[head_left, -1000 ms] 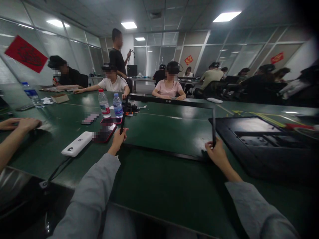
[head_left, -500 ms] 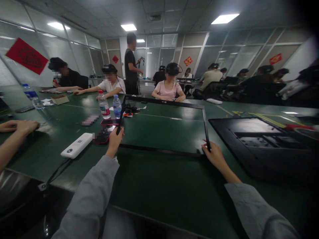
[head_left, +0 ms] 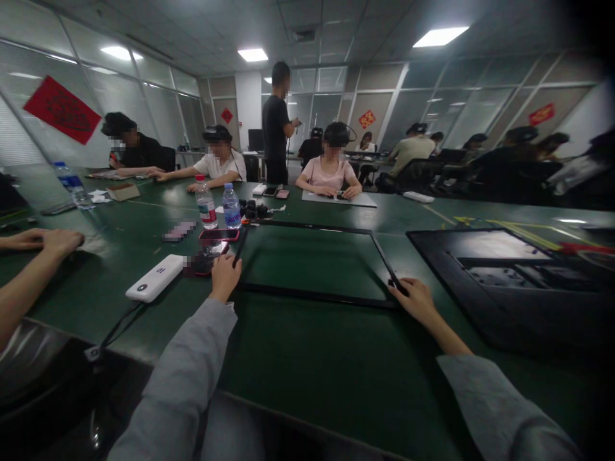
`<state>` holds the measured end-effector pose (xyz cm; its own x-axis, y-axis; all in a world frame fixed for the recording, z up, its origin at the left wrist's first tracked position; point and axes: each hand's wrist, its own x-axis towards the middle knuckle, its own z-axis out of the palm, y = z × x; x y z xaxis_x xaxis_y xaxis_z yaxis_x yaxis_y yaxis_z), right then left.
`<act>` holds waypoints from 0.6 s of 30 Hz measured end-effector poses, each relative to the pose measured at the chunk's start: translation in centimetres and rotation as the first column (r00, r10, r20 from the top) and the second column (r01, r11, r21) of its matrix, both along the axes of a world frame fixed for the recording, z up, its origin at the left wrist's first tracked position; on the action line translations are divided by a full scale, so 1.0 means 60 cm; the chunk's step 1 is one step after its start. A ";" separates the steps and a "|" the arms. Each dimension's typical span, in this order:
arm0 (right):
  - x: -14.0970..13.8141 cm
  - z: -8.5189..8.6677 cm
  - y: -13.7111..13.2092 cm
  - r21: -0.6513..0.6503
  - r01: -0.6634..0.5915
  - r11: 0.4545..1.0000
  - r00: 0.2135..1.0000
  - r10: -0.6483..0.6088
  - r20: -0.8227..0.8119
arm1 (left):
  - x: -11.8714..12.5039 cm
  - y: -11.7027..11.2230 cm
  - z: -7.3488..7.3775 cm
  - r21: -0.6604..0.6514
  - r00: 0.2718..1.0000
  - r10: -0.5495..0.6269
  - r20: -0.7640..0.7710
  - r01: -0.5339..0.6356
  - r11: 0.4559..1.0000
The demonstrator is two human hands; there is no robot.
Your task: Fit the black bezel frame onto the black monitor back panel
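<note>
A thin black rectangular frame (head_left: 314, 294) lies nearly flat on the green table (head_left: 312, 358) in front of me. My left hand (head_left: 225, 275) is closed round the frame's left side bar near its front corner. My right hand (head_left: 416, 298) is closed round the right side bar near the other front corner. Both arms wear grey sleeves.
A white power bank (head_left: 156, 277) and a phone (head_left: 210, 256) lie left of the frame, with two water bottles (head_left: 218, 206) behind. A black monitor back panel (head_left: 500, 269) lies at the right. A co-worker's hand (head_left: 52, 240) rests at the left. Several people sit across the table.
The frame, tilted up on its front edge a second ago, has come down almost flat on the table with both hands still on its side bars. The standing person has walked right.
</note>
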<state>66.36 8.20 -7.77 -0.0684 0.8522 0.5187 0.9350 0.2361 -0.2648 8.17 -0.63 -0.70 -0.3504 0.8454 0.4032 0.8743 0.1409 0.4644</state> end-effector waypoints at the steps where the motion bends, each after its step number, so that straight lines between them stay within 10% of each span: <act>1: 0.000 0.000 0.000 -0.019 0.011 1.000 1.000 -0.011 0.004 | 0.001 -0.001 -0.002 -0.012 1.000 0.008 0.007 -0.008 1.000; 18: -0.010 0.000 -0.007 -0.046 0.038 0.998 0.999 -0.038 -0.004 | 0.018 -0.004 -0.010 -0.127 1.000 0.026 0.003 -0.025 0.992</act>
